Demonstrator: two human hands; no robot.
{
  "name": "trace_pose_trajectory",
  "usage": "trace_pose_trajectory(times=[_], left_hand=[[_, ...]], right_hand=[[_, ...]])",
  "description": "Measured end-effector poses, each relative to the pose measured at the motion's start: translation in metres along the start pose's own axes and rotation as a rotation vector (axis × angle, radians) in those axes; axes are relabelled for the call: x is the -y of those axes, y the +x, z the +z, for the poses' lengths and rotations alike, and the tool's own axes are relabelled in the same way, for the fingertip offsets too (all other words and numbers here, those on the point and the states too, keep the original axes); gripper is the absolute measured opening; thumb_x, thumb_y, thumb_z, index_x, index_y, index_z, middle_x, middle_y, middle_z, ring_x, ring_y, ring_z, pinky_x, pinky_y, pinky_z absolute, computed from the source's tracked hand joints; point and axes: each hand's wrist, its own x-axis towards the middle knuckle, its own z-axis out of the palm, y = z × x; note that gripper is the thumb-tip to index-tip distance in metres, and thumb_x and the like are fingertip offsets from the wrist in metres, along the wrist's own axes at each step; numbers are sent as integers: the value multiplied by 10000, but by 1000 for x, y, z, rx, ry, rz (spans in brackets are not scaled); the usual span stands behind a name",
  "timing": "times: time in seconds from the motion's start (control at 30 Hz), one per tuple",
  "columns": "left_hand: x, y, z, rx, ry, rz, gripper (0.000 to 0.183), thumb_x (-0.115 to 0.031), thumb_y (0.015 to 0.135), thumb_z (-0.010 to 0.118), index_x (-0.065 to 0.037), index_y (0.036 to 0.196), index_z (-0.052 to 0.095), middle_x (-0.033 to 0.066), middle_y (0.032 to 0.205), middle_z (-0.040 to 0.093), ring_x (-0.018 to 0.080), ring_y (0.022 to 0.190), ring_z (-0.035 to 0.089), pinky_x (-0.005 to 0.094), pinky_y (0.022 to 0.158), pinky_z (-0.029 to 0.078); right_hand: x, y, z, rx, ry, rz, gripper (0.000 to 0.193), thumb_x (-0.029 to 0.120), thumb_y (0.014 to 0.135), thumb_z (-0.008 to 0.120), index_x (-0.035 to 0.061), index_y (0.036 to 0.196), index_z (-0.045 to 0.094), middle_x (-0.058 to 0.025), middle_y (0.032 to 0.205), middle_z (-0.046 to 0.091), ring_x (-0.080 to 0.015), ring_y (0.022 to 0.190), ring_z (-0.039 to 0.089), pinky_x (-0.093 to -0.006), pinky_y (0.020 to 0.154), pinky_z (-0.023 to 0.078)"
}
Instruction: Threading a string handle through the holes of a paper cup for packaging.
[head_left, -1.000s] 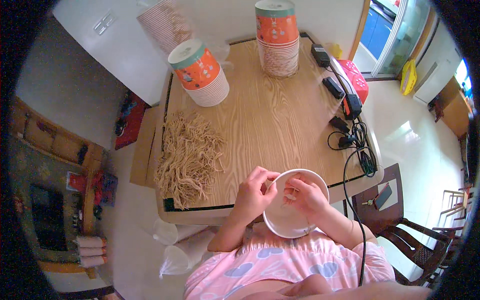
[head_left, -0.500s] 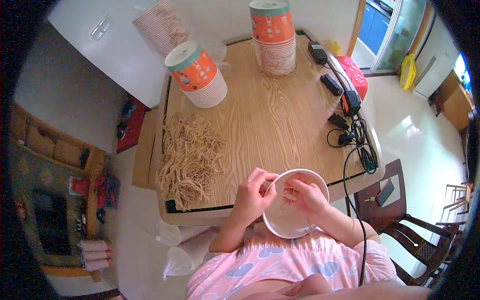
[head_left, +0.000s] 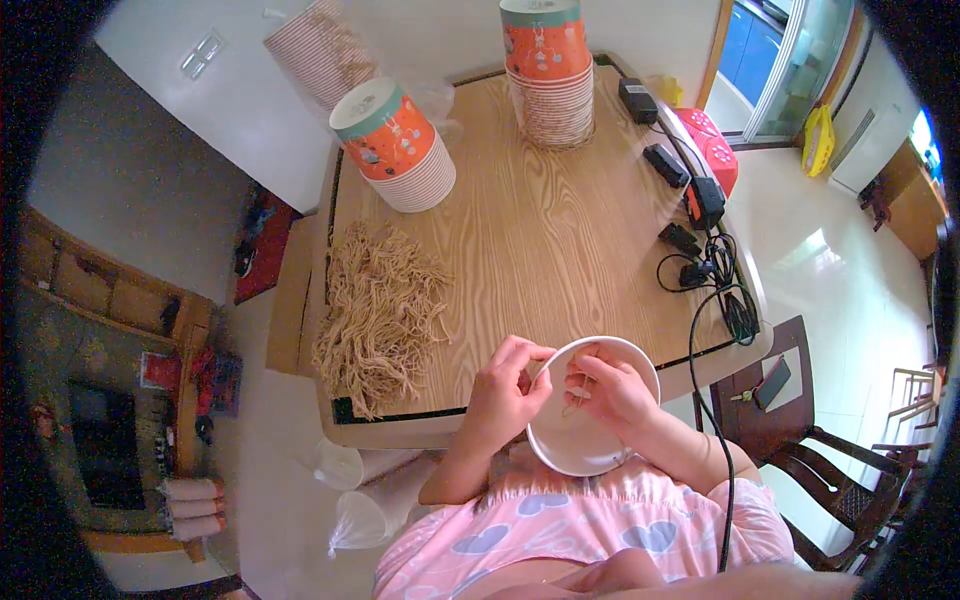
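**Materials & finishes**

Table top (head_left: pixel 560 240) is seen as light wood w/ bold grain, smooth, slight sheen. Bowl (head_left: pixel 590 450) looks like matt white paper, plain inside. Noodle pile (head_left: pixel 380 315) appears dry, rough, stringy, tan. Cup stacks (head_left: pixel 395 150) are paper, glossy printed orange wraps, ribbed rims. Cable (head_left: pixel 715 400) is black plastic, smooth. Floor tiles (head_left: pixel 840 290) are glossy, reflective. Chair (head_left: pixel 800 450) is dark polished wood.

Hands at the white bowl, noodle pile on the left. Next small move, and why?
Probably the left hand reaches left to the pile of tan noodle strands for more. The left hand grips the rim of the white bowl, the right hand pinches only a few strands inside it, and the bowl looks nearly empty, while the pile lies close on the wooden table.
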Motion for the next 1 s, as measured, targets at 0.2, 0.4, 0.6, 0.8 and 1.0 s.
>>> trace_pose_trajectory(times=[0.2,0.4,0.6,0.8,1.0], left_hand=[[0,-1,-1,11,-19,-14,209,2,743,594,-35,949,586,74,853,526,129,551,557,266,494,461],[1,-1,0,-2,-12,12,209,0,741,598,-32,946,583,77,854,525,134,541,547,263,488,456],[1,-1,0,2,-9,8,209,-1,740,598,-32,946,585,74,852,525,131,538,542,266,497,454],[0,-1,0,7,-11,-1,210,-2,739,600,-34,946,586,71,850,524,128,528,529,269,489,441],[-1,0,-1,7,0,4,207,-4,744,595,-36,948,585,72,852,525,127,529,527,268,487,440]], right_hand=[[-5,3,-6,15,14,-4,53,123,888,534,93,932,531,-17,850,551,-147,785,538,-331,713,445],[-8,2,-10,35,10,7,83,157,868,583,110,920,540,7,861,554,-133,803,534,-299,705,452],[-8,2,-10,25,11,4,82,153,861,586,106,908,538,4,860,554,-134,810,535,-299,711,453],[-3,-1,2,-39,33,22,32,106,873,544,95,868,514,-13,822,526,-133,773,509,-334,704,431],[-8,4,-8,11,23,36,128,161,859,586,112,968,541,-8,913,564,-147,863,534,-323,740,450]])
